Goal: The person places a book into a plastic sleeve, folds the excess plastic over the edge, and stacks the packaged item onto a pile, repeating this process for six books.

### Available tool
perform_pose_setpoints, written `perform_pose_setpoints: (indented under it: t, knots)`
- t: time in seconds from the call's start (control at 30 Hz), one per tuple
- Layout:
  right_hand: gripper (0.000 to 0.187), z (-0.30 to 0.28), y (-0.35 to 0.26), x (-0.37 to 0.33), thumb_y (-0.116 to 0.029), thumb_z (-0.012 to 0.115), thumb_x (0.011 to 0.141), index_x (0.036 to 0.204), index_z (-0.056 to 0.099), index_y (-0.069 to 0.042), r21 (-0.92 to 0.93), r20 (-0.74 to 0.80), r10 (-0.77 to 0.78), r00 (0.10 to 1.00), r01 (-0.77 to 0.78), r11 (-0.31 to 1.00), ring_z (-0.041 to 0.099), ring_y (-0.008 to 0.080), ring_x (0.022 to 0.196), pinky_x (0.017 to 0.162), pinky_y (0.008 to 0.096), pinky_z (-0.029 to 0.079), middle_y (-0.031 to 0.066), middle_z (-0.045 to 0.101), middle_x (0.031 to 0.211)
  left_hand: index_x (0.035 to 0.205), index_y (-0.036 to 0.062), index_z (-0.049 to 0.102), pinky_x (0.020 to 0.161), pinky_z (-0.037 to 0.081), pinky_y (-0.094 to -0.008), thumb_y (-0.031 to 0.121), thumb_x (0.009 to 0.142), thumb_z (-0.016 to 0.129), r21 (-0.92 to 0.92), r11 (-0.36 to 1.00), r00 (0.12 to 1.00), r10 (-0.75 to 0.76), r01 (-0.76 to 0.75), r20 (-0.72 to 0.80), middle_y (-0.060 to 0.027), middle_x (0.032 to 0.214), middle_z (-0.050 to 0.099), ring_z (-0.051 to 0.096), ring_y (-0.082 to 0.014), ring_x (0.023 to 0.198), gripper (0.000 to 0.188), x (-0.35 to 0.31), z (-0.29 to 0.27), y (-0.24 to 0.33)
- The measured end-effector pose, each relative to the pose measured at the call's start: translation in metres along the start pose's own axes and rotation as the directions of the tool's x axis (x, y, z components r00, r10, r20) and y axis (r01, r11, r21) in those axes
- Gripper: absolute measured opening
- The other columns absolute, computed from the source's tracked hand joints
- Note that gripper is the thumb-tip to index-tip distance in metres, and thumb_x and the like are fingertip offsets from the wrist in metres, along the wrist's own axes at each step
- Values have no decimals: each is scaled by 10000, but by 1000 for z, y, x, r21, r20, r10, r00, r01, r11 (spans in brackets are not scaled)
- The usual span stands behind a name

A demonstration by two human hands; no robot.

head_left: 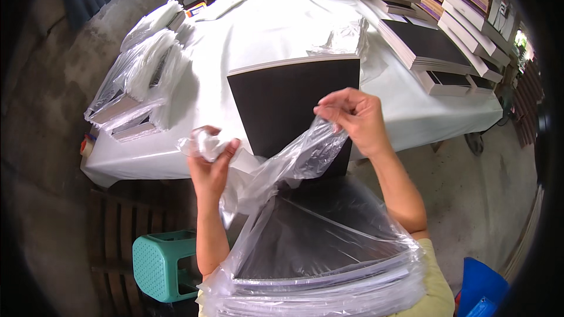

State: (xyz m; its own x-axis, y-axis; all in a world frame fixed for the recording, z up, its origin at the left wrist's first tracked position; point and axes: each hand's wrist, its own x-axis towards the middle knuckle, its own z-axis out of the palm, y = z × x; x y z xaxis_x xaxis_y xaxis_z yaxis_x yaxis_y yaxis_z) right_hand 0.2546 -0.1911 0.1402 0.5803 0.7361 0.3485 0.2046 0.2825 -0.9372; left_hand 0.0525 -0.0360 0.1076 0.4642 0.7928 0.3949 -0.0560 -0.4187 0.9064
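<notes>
A thick stack of black-faced sheets (323, 232) in a clear plastic bag (282, 170) lies close to my body, its white edges towards me. The bag's loose far end is bunched up and stretched between my hands. My left hand (210, 167) is curled around a crumpled part of the plastic, partly hidden by it. Higher and to the right, my right hand (357, 118) pinches the bag's other side between thumb and fingertips. Just beyond the plastic, an unwrapped black-faced stack (288, 91) with a pale edge leans at the table's near edge.
A white-covered table (223, 38) stretches ahead. Plastic-wrapped stacks (135, 73) are piled on its left, bare black-topped stacks (426, 44) on its right. Loose clear plastic (346, 38) lies behind the leaning stack. A green stool (155, 264) stands lower left, a blue plastic object (482, 287) lower right.
</notes>
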Motion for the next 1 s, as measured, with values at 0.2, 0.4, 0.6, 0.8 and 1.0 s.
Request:
perform_pose_setpoints:
  t: [0.2, 0.4, 0.6, 0.8, 1.0]
  knots:
    - [168, 25, 0, -11, -149, 663, 762, 734, 627, 12, 5, 36, -35, 999, 35, 999, 475, 41, 560, 512, 187, 378, 3, 583, 639, 1180, 26, 445, 736, 438, -247, 115, 640, 744, -226, 969, 910, 181, -100, 372, -77, 957, 604, 558, -117, 823, 624, -14, 72, 37]
    - [323, 15, 15, -8, -293, 614, 795, 610, 549, -36, 337, 165, 25, 986, -80, 938, 388, 71, 671, 631, 209, 319, -12, 406, 751, 898, 27, 536, 682, 417, -221, -26, 779, 519, -306, 947, 939, 17, 95, 342, -25, 871, 563, 521, -88, 781, 131, -13, 74, 18]
    - [275, 15, 27, -6, -274, 570, 834, 669, 560, -54, 383, 269, 96, 958, -198, 902, 447, 55, 650, 614, 202, 363, -32, 440, 682, 992, 70, 478, 543, 388, -212, 117, 835, 521, -680, 517, 849, -222, 520, 480, -2, 797, 519, 481, -76, 653, 169, -15, 75, 24]
    - [217, -12, 9, 3, -283, 532, 854, 724, 507, -112, 752, 250, 244, 937, -346, 561, 335, 31, 361, 371, 191, 327, -54, 372, 471, 1222, 37, 415, 780, 396, -286, 202, 653, 745, -373, 861, 591, 109, 346, 799, -78, 990, 550, 502, -150, 911, 678, -21, 47, 20]
    - [214, -84, 1, 14, -328, 542, 844, 767, 510, -131, 766, -18, 293, 956, -175, 618, 224, -2, 307, 294, 147, 184, -84, 276, 438, 960, 18, 585, 688, 469, -282, 50, 737, 585, -179, 870, 626, -174, 459, 760, -51, 711, 597, 591, -165, 670, 225, -26, 4, 9]
